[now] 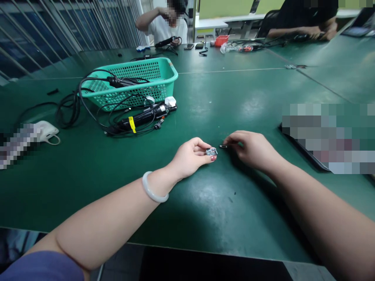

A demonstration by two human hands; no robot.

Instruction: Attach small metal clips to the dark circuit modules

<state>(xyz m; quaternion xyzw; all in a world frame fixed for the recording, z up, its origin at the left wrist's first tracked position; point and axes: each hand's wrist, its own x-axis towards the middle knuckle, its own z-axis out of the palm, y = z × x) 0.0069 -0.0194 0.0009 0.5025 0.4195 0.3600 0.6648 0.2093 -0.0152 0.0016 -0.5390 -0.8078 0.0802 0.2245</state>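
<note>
A small circuit board [211, 152] sits pinched between the thumb and fingers of my left hand [190, 156], just above the green table. To its right, my right hand [249, 146] has curled fingers closed at the tip of a tiny flat piece [223, 146] with a pale edge and dark middle. That piece points toward the board, with a narrow gap between them. It is too small for me to tell its kind. My left wrist wears a pale bangle [150, 189].
A teal plastic basket [172, 76] with a black corded tool stands beyond my left hand. Before it lies another black corded tool [143, 119] with a yellow tag. A blurred dark-edged item [310, 154] lies at right. Two people sit across the green table [187, 210].
</note>
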